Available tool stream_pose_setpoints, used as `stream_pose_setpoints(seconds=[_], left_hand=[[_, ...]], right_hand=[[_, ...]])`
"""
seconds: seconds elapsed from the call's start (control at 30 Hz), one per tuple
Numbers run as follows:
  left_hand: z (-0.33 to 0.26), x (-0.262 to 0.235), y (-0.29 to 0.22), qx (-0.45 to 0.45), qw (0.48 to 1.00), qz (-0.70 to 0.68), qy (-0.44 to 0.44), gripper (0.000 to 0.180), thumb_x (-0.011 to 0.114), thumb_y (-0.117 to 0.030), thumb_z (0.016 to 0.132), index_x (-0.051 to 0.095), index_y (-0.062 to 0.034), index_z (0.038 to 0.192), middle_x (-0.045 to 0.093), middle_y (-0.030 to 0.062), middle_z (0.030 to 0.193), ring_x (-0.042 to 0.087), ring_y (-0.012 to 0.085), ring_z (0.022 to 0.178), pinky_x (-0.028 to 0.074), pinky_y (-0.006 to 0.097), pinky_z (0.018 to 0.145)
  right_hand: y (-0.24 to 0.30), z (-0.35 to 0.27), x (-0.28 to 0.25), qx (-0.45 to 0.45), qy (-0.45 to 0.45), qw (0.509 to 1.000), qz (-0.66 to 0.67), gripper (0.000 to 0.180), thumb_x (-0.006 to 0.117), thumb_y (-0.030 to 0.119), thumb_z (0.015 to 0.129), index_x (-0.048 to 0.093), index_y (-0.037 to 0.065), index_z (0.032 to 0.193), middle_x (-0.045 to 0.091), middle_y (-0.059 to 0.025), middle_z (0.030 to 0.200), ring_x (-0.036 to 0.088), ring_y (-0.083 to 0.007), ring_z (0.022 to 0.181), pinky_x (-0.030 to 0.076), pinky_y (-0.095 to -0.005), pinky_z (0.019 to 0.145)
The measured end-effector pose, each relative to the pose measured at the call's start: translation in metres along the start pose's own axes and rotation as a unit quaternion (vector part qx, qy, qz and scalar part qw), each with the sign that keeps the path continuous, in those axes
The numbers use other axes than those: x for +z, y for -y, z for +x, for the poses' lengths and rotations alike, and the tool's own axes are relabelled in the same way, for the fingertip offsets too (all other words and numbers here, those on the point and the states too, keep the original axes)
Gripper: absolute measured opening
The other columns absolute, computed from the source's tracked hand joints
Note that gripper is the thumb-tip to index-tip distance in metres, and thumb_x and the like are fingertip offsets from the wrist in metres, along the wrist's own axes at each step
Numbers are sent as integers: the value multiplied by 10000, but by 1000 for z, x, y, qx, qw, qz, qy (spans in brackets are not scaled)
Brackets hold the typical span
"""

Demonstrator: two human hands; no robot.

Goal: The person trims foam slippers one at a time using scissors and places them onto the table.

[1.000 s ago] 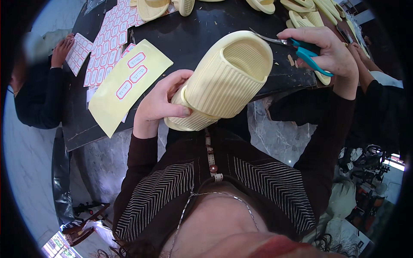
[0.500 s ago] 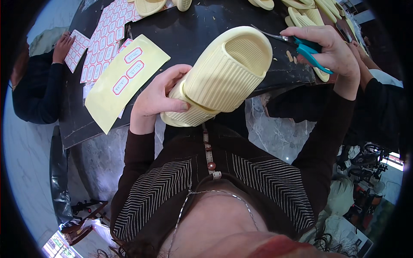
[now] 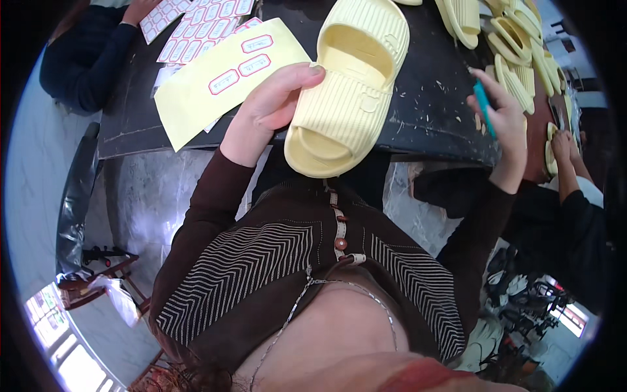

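Pale yellow slide slippers (image 3: 346,95), apparently a pair fitted into one another, are held up in front of me over the near table edge. My left hand (image 3: 271,108) grips them at their left side, thumb on top. Ribbed straps with a small raised outline face up, and a toe opening points toward me. To the right, over the table's right part, my right hand (image 3: 506,127) is closed around small scissors with teal handles (image 3: 484,108). The scissors stand apart from the slippers; their blades are hard to make out.
A yellow sheet with a few red-edged labels (image 3: 189,111) lies left on the black table (image 3: 418,127), before more label sheets (image 3: 206,32). Small trimmings are scattered at right, beside piled yellow slippers (image 3: 516,42). Other people's hands show at far left (image 3: 139,12) and right (image 3: 563,147).
The slippers have been turned so their straps and toe opening face me. My right hand with the scissors has moved away from them and lower. The view has shifted.
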State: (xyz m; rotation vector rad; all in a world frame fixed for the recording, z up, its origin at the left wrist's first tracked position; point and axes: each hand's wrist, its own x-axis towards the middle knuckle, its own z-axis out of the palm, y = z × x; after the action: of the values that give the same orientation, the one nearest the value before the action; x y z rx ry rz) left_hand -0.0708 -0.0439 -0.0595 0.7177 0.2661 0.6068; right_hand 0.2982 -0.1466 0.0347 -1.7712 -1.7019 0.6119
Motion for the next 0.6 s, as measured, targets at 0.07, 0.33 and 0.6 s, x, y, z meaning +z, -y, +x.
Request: stream_pose_setpoints(seconds=[0.07,0.33,0.6], left_hand=[[-2,0,1,2,999,-37,-11,502,643,-221,928,505,118,1272,616,210,1241,634,259,1125,498,356,999],[-1,-2,0,-15,987,-162,13,446,590,-177,957,494,95,1299,599,203,1279,613,265,1161,475,385,1030],[22,55,-1,7,969,-248,16,438,579,-180,962,485,50,1322,568,171,1331,548,292,1238,407,425,1093]], right_hand=[[-9,2,26,-17,-18,1000,17,442,726,46,833,631,76,1264,612,32,816,543,-46,673,462,-226,608],[-21,9,91,30,-122,983,-136,432,718,127,843,626,90,1264,665,-117,846,629,-156,728,505,-295,684],[-33,5,109,-28,-241,937,-251,438,674,203,822,584,111,1240,660,-159,946,648,-348,888,528,-448,734]])
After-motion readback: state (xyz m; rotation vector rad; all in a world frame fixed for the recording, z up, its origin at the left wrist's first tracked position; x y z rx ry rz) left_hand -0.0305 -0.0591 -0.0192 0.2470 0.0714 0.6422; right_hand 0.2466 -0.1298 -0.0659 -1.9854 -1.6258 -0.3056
